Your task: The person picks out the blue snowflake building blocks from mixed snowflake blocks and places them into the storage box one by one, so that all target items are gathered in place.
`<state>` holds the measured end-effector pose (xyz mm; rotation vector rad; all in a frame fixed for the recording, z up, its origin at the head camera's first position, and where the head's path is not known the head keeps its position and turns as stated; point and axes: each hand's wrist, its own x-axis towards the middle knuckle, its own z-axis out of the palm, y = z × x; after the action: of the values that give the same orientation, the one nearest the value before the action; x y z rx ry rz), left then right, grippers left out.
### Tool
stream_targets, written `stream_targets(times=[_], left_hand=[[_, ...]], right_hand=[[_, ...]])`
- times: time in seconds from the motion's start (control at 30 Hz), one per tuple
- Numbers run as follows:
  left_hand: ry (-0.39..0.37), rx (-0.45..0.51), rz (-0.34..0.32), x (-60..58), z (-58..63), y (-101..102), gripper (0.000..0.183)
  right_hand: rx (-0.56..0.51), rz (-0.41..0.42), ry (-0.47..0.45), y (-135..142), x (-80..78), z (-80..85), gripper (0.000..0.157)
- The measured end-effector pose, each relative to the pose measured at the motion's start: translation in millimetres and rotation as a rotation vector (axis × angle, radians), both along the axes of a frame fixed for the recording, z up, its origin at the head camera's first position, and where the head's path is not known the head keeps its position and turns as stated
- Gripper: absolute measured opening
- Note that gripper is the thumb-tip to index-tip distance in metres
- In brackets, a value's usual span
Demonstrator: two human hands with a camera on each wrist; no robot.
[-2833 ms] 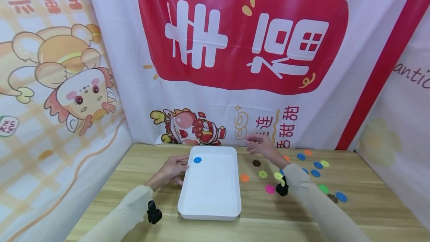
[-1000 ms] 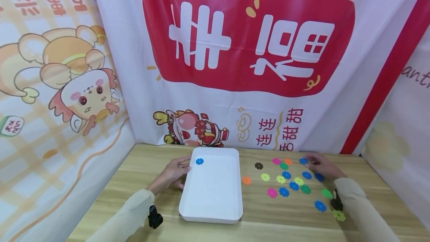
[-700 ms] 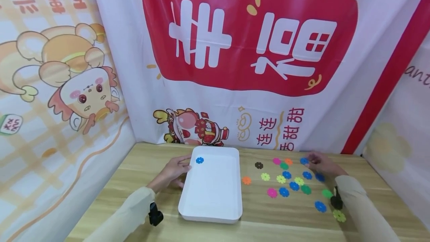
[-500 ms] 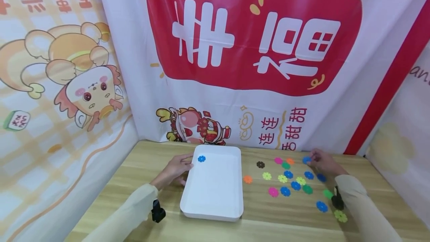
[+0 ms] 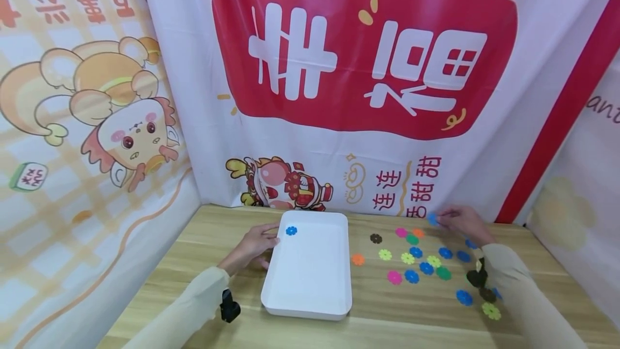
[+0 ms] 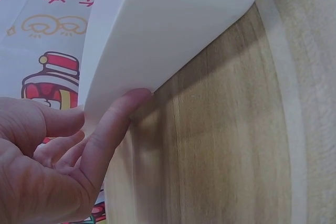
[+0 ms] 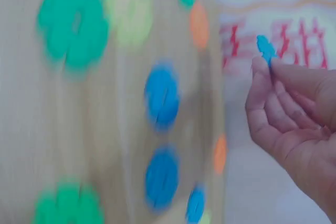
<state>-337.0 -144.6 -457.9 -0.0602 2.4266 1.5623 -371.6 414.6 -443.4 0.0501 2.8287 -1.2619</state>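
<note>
Beige-sleeved, the left hand (image 5: 254, 244) curls its fingers on the left wall of a white, shallow, rectangular plastic tray (image 5: 310, 279); a light brace should stop it sliding. Inside, near the far left corner, lies one blue flower-shaped plastic disc (image 5: 291, 230). Loose multicoloured flower-shaped discs (image 5: 411, 276) dot the wood-grain table (image 5: 387, 316) further right. At their far side, the right hand (image 5: 462, 222) pinches another blue flower-shaped disc (image 7: 266, 47) by its edge, fingers nearly closed; hold it clear of the rest.

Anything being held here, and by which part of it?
The right grip pinches a blue flower-shaped piece by its edge. The left grip holds the white tray by its left side, at the rim and lower outer wall.
</note>
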Motion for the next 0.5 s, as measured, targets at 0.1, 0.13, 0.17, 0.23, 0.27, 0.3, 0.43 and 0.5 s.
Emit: stream_targets(times=[0.1, 0.13, 0.17, 0.23, 0.27, 0.3, 0.43, 0.5], left_hand=[[-0.003, 0.005, 0.008, -1.2, -1.2, 0, 0.056], [-0.003, 0.005, 0.010, -1.3, -1.4, 0, 0.055], [-0.003, 0.008, 0.009, -1.3, -1.3, 0, 0.055], [-0.002, 0.009, 0.008, -0.8, -1.1, 0, 0.054], [-0.004, 0.010, 0.005, -0.4, -1.2, 0, 0.054], [-0.006, 0.013, 0.002, -0.1, -1.3, 0, 0.054], [-0.012, 0.026, -0.008, 0.6, -0.4, 0, 0.055], [-0.012, 0.029, -0.007, 0.8, 0.5, -1, 0.055]], right_hand=[[-0.100, 0.024, -0.004, -27, -0.4, 9.3, 0.040], [-0.144, 0.034, -0.003, -36, -0.8, 11.2, 0.041], [-0.182, 0.049, -0.002, -45, -0.7, 13.3, 0.041], [-0.248, 0.086, -0.010, -61, -1.3, 16.1, 0.043], [-0.288, 0.101, -0.017, -68, -1.7, 16.8, 0.044], [-0.318, 0.110, -0.033, -75, -2.2, 17.5, 0.044], [-0.433, 0.141, -0.091, -105, -3.5, 20.0, 0.043], [-0.521, 0.156, -0.117, -122, -4.1, 20.8, 0.041]])
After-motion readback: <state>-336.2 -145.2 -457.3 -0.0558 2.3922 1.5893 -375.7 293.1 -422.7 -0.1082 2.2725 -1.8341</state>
